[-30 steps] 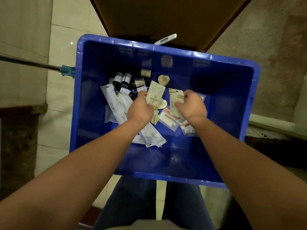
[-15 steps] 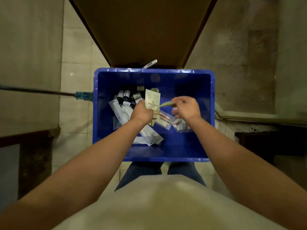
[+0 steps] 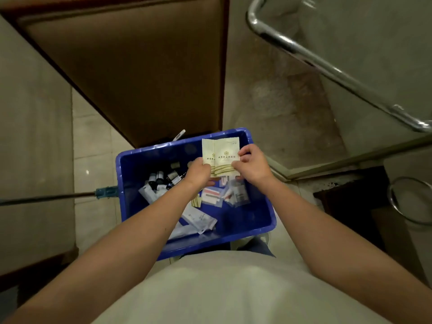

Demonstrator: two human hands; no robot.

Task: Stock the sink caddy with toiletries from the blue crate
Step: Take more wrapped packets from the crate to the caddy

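Grips, two: left grip [image 3: 198, 171] and right grip [image 3: 251, 164] each pinch one side of a pair of cream sachets [image 3: 222, 155]. The sachets overlap and are flat, with gold stripes, a flower emblem and serrated ends. Location: held up over the far end of the blue crate [image 3: 121, 183], above the small dark bottles [image 3: 160, 177] and long white packets [image 3: 198, 218] inside. Step, by my reckoning: picking stock. Next: gather both sachets into one grip and carry them to the caddy, which is not in sight.

Both bare forearms reach from the lower corners toward the centre of the frame. The left grip [image 3: 198, 173] and right grip [image 3: 252, 166] meet there, backs up and fingers curled, each pinching one side of the overlapping sachets [image 3: 223, 157].
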